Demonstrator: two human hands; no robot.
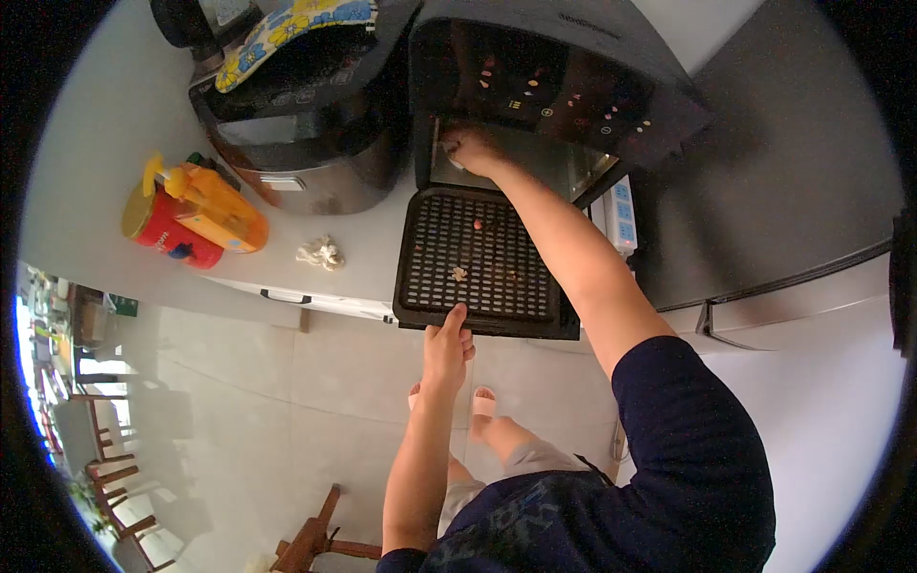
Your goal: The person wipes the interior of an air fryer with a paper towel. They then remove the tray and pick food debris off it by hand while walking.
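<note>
My left hand grips the front edge of a black slotted tray, thumb on top and fingers curled below. Small crumbs and a reddish bit lie on the tray. My right hand reaches over the tray into the open black oven, its fingers closed on a whitish cloth or tissue near the inner left side. The tray sits level in front of the opening, on the lowered door. Part of the oven's inside is hidden behind its upper front panel.
Left of the oven stands a dark cooker with a floral mitt on top. A crumpled white tissue, an orange pump bottle and a red can are on the counter. A power strip is at right; a wooden chair stands below.
</note>
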